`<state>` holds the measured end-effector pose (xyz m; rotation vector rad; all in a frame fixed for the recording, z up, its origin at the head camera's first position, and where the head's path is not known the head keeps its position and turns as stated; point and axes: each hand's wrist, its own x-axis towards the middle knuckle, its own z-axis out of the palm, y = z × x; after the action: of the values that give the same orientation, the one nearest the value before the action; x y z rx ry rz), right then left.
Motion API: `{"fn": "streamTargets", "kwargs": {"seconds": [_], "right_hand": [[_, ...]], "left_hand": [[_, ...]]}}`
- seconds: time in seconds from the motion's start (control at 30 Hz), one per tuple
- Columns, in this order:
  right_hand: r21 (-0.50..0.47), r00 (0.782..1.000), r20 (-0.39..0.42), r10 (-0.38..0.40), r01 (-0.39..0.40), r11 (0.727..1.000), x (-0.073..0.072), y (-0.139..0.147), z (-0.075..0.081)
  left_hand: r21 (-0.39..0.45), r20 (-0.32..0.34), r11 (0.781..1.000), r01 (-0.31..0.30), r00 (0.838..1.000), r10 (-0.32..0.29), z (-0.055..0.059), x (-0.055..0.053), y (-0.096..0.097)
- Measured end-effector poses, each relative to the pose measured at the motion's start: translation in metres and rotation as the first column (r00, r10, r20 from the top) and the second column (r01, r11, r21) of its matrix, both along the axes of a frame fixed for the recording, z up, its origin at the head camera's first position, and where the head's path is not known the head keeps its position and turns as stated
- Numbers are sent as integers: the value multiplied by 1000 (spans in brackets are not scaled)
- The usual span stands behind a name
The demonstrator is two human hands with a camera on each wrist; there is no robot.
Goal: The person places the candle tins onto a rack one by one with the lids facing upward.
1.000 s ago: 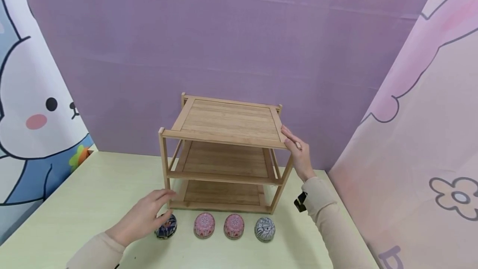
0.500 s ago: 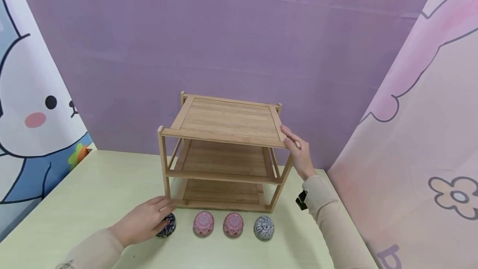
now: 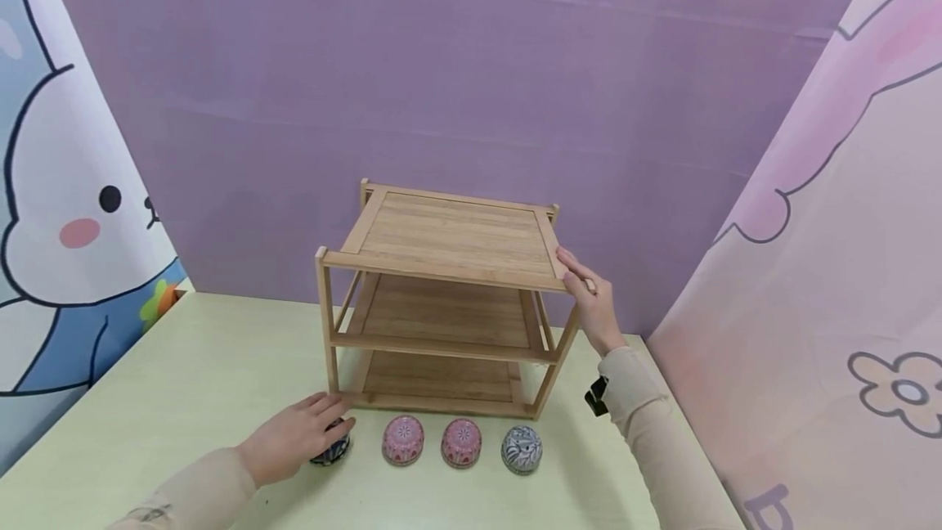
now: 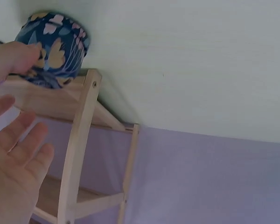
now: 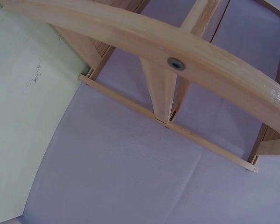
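Observation:
A three-tier wooden shelf rack [image 3: 456, 235] stands on the table against the purple backdrop. My right hand [image 3: 592, 305] holds its front right top corner, fingers along the top board's edge and thumb toward the front. My left hand [image 3: 298, 436] is over a small round dark blue tin [image 4: 60, 51] with a floral print, near the rack's front left foot. In the left wrist view the thumb overlaps the tin's side while the other fingers stay spread apart from it. From the head, the hand covers most of that tin.
Two pink patterned tins [image 3: 402, 440] and a grey-white leaf-print tin [image 3: 522, 450] stand in a row to the right of the blue one, just before the rack's front edge. Cartoon-printed panels [image 3: 832, 268] flank the pale table [image 3: 221, 350].
My left hand has lowered toward the blue tin, hiding more of it. The right hand keeps its place on the rack, and the other tins have not moved.

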<state>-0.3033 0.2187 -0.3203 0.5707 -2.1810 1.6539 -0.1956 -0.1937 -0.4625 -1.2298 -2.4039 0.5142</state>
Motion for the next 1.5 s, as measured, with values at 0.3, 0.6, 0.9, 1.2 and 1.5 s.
{"fn": "streamTargets", "kwargs": {"seconds": [0.3, 0.6, 0.9, 1.2, 1.5], "right_hand": [[-23, 1000, 2, 8, -8, 1000, -5, 2, -6], [2, 1000, -9, -19, 19, 1000, 13, -9, 9], [6, 1000, -16, -15, 15, 1000, 12, -9, 9], [-9, 1000, -17, -16, 16, 1000, 11, -10, 8], [-10, 999, -25, -22, 22, 1000, 11, -9, 8]], "left_hand": [[-119, -117, 993, 24, 992, -38, -22, -7, 2], [-120, -123, 993, 23, 992, -38, -38, -10, 2], [-54, -268, 997, 52, 961, -65, -52, -16, 6], [-41, -331, 998, 52, 942, -63, -53, -16, 10], [30, -298, 999, 43, 954, -32, -49, -16, 11]]}}
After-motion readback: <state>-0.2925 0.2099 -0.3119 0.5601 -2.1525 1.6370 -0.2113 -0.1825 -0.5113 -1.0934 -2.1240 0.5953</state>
